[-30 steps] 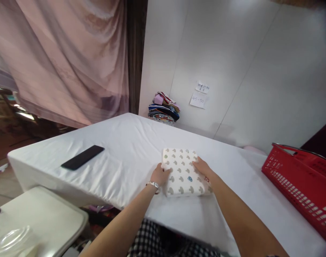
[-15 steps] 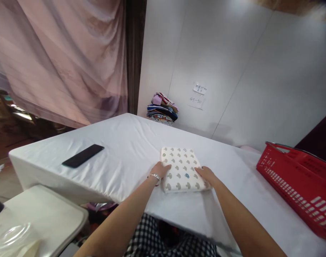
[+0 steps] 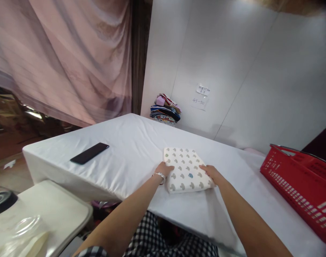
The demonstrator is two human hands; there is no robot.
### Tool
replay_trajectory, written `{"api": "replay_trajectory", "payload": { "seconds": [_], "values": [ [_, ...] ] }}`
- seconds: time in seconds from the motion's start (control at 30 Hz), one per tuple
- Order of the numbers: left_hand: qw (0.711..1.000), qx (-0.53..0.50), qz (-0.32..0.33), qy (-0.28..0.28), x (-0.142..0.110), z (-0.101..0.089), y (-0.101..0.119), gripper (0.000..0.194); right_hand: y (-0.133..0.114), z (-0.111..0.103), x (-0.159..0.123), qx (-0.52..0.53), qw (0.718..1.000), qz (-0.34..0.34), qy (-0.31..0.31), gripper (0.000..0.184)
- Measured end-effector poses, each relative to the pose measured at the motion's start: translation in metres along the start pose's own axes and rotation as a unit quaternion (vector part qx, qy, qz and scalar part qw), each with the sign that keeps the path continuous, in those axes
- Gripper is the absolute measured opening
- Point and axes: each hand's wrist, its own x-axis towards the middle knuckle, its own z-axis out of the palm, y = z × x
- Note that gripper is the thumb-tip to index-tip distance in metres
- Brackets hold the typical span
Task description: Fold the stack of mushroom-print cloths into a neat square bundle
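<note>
A folded white cloth (image 3: 184, 169) printed with grey mushrooms and a few coloured ones lies flat near the front edge of the white-covered table (image 3: 130, 150). My left hand (image 3: 165, 170), with a bracelet at the wrist, grips its left side, thumb on top. On the opposite side my right hand (image 3: 209, 172) holds the edge the same way. The fingers under the cloth are hidden from view.
To the left lies a black phone (image 3: 90, 153). A red plastic basket (image 3: 299, 185) stands at the right. Folded clothes (image 3: 165, 110) are stacked by the wall, near paper signs (image 3: 199, 101). A white stool-like surface (image 3: 66, 203) is at lower left.
The whole view has shifted slightly, so things appear a little farther right. Both hands keep their hold on the folded cloth, which stays in about the same place on the table.
</note>
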Motion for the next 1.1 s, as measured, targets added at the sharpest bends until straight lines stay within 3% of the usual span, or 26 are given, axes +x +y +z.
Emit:
{"api": "replay_trajectory", "payload": {
  "seconds": [0.13, 0.27, 0.37, 0.47, 0.57, 0.63, 0.83, 0.97, 1.1],
  "values": [
    [0.998, -0.033, -0.009, -0.053, -0.010, 0.011, 0.002, 0.051, 0.005, -0.017, 0.009, -0.081, 0.996, -0.010, 0.046, 0.044],
    [0.999, -0.037, 0.010, -0.023, -0.007, 0.004, -0.004, 0.049, 0.004, -0.020, 0.009, -0.151, 0.986, -0.026, 0.068, 0.051],
    [0.997, -0.023, 0.056, 0.055, 0.001, -0.007, -0.003, 0.041, -0.008, -0.004, -0.002, -0.187, 0.973, -0.089, 0.104, 0.056],
    [0.978, 0.051, 0.158, 0.128, 0.008, -0.006, 0.009, 0.035, -0.019, 0.023, -0.020, -0.234, 0.940, -0.209, 0.131, 0.056],
    [0.938, 0.158, 0.277, 0.133, 0.017, 0.006, 0.026, 0.036, -0.021, 0.050, -0.035, -0.281, 0.931, -0.223, 0.072, 0.056],
    [0.917, 0.217, 0.313, 0.118, 0.027, 0.013, 0.035, 0.040, -0.019, 0.060, -0.040, -0.300, 0.925, -0.227, 0.059, 0.055],
    [0.937, 0.275, 0.212, 0.025, 0.060, 0.014, 0.034, 0.052, -0.013, 0.062, -0.038, -0.316, 0.919, -0.228, 0.064, 0.054],
    [0.936, 0.272, 0.217, 0.048, 0.065, 0.014, 0.028, 0.053, -0.014, 0.062, -0.038, -0.310, 0.919, -0.233, 0.070, 0.054],
    [0.926, 0.297, 0.223, 0.067, 0.070, 0.010, 0.037, 0.047, -0.014, 0.063, -0.039, -0.302, 0.919, -0.241, 0.077, 0.055]
  ]
}}
